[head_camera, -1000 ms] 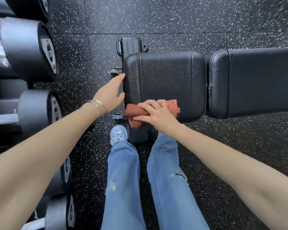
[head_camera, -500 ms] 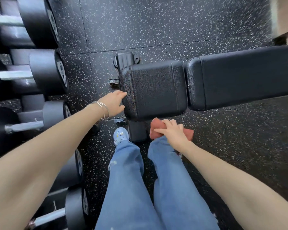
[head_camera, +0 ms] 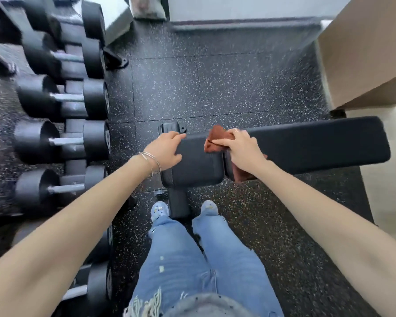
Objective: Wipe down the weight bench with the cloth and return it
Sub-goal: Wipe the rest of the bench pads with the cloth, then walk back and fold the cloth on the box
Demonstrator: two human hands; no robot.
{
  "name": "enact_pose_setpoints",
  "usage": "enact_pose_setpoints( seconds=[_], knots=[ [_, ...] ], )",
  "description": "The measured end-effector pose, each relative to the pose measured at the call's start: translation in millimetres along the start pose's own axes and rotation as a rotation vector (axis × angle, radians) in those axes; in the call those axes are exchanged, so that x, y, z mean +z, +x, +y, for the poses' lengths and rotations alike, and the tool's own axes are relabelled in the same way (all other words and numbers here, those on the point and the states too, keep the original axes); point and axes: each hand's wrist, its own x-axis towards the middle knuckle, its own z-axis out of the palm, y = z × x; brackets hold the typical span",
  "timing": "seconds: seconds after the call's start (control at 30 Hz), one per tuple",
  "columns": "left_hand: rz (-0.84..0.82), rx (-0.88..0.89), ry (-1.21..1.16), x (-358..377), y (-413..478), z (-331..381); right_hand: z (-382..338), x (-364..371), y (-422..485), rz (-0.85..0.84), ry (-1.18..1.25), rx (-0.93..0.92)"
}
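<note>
Now the right hand point(head_camera: 242, 149), gripping the cloth point(head_camera: 215, 139), is back up on the bench point(head_camera: 306, 143) at the pad seam, off the lower edge; wiping moves onto the long pad. Left hand point(head_camera: 167, 149) lies flat, bracing the seat.

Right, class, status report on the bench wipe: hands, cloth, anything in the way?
Left hand flat on seat pad, bracing. Right hand gripping cloth at the gap between pads. Nothing in the way.
</note>
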Motion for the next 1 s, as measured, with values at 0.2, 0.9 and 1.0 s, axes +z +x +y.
enact_pose_setpoints(
  seconds=[0.2,0.9,1.0],
  knots=[
    [0.138,-0.111,0.068,-46.9,-14.4,33.8,-2.0,-78.3,1.8,0.047,-0.102,-0.174],
    [0.387,-0.533,0.256,-10.7,-260.2,-10.8,-190.5,-98.6,-59.4,0.049,-0.267,-0.653],
    [0.426,-0.600,0.233,-0.5,-293.4,-10.7,-216.8,-91.8,-68.4,0.041,-0.272,-0.733]
  ],
)
